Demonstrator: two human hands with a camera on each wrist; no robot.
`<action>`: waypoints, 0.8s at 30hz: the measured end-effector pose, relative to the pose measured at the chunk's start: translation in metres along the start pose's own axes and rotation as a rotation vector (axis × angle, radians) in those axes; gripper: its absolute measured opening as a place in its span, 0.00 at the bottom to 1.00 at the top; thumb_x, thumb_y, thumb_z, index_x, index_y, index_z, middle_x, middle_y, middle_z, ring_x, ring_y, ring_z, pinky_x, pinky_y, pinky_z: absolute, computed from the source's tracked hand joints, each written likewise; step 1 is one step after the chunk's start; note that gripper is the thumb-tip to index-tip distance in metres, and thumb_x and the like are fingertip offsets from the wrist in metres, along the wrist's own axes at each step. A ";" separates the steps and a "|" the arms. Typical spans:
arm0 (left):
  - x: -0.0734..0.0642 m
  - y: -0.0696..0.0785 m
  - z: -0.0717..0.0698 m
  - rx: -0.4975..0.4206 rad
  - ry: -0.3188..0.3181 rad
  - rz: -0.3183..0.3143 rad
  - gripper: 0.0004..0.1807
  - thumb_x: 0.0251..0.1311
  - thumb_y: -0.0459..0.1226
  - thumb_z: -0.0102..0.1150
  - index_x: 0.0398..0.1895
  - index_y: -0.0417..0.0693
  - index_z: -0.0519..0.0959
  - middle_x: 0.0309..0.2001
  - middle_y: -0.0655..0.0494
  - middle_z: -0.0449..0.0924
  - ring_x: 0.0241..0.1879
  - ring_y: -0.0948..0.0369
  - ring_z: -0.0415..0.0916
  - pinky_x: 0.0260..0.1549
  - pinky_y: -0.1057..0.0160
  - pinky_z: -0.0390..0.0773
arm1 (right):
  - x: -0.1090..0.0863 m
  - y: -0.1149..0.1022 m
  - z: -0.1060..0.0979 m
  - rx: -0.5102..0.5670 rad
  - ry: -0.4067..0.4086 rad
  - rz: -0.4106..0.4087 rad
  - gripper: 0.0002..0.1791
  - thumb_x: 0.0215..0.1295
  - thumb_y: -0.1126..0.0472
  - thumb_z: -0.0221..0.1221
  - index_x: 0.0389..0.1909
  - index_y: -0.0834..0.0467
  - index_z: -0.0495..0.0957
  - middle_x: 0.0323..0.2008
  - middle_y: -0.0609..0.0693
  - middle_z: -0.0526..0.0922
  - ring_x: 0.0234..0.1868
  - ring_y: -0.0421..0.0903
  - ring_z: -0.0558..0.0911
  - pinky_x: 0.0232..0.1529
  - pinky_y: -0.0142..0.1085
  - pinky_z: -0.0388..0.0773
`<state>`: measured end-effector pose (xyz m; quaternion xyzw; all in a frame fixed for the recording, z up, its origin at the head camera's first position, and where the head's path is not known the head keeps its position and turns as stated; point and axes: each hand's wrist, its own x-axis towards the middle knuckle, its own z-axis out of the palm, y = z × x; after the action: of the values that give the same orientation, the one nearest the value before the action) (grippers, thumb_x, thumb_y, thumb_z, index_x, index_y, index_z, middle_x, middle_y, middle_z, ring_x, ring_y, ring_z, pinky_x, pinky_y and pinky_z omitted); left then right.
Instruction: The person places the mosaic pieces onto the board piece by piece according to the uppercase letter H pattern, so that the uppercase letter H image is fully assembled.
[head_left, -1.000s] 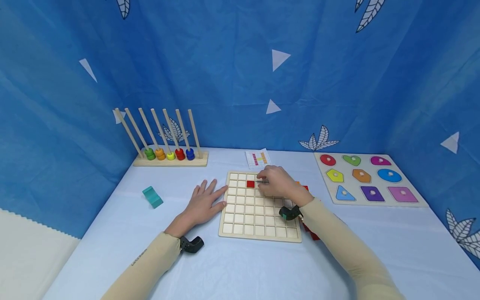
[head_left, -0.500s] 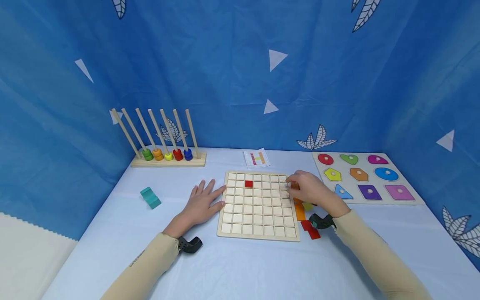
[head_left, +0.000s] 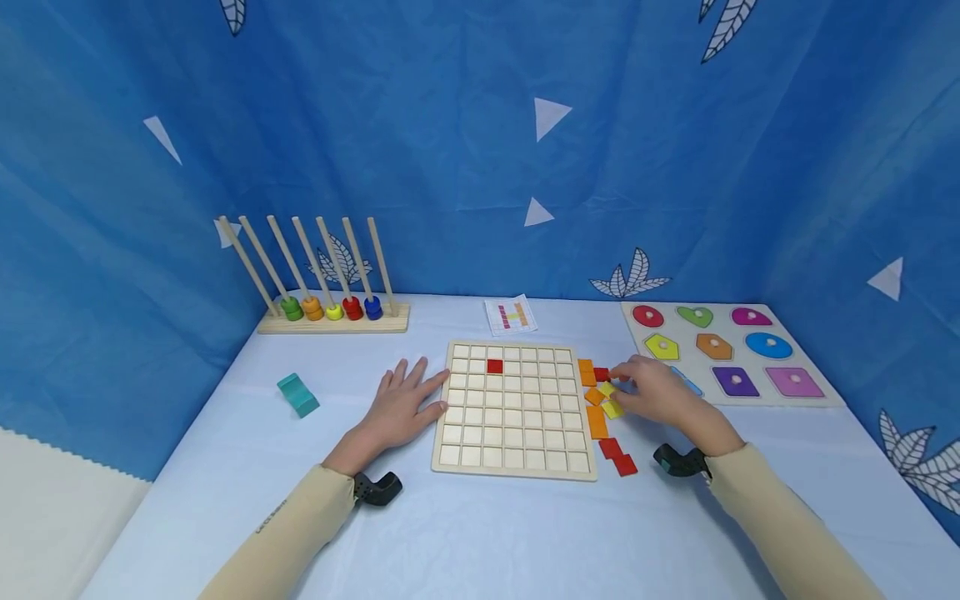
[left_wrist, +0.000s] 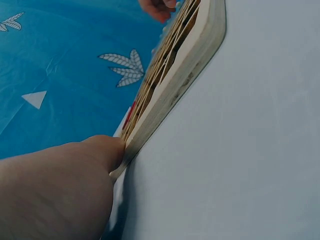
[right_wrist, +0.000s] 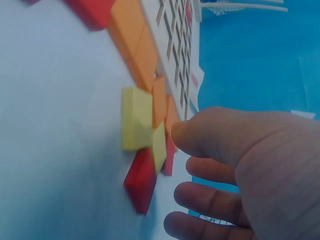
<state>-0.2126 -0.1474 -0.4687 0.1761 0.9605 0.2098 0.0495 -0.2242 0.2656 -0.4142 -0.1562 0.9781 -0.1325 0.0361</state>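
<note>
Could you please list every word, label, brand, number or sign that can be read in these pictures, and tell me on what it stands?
None can be read with certainty.
Left sleeve: a short line of dark lettering, too small to read.
Card behind the grid board: coloured squares; any print is too small to read.
Grid board and coloured tiles: no writing seen.

A person's right hand [right_wrist: 255, 167], thumb [right_wrist: 210, 132] and fingers [right_wrist: 207, 199] loosely bent, hangs beside a cluster of red, orange and yellow tiles [right_wrist: 137, 120] on a white counter [right_wrist: 65, 140]. The orange ones lie along the edge of a pale gridded board [right_wrist: 165, 55], with blue fabric [right_wrist: 250, 60] beyond.
</note>
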 end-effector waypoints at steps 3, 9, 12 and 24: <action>0.000 -0.001 0.000 0.009 0.003 -0.001 0.34 0.73 0.55 0.50 0.79 0.58 0.62 0.81 0.38 0.49 0.81 0.32 0.37 0.75 0.28 0.42 | -0.002 0.004 0.000 -0.002 -0.001 0.009 0.21 0.57 0.59 0.73 0.51 0.63 0.85 0.40 0.54 0.85 0.40 0.47 0.80 0.43 0.43 0.86; 0.000 -0.003 0.000 0.012 0.014 0.005 0.34 0.73 0.55 0.51 0.79 0.57 0.63 0.81 0.37 0.49 0.81 0.32 0.38 0.74 0.28 0.42 | -0.005 0.005 -0.002 -0.005 -0.002 0.016 0.20 0.58 0.59 0.73 0.50 0.63 0.85 0.41 0.55 0.85 0.41 0.47 0.80 0.43 0.43 0.86; -0.001 -0.003 0.000 0.009 0.018 0.007 0.34 0.73 0.54 0.51 0.79 0.57 0.63 0.81 0.37 0.50 0.80 0.32 0.38 0.74 0.27 0.43 | -0.006 0.005 -0.003 0.000 -0.006 0.023 0.20 0.58 0.59 0.73 0.50 0.64 0.85 0.41 0.55 0.85 0.41 0.47 0.80 0.42 0.42 0.86; -0.001 0.001 -0.001 -0.008 0.013 0.012 0.34 0.73 0.54 0.51 0.79 0.57 0.63 0.81 0.37 0.50 0.80 0.32 0.37 0.74 0.27 0.42 | -0.011 0.009 0.000 -0.004 -0.025 0.036 0.23 0.55 0.60 0.74 0.51 0.64 0.85 0.37 0.54 0.85 0.38 0.45 0.79 0.41 0.43 0.86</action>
<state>-0.2111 -0.1476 -0.4673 0.1805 0.9588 0.2152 0.0426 -0.2166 0.2775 -0.4165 -0.1401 0.9805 -0.1279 0.0505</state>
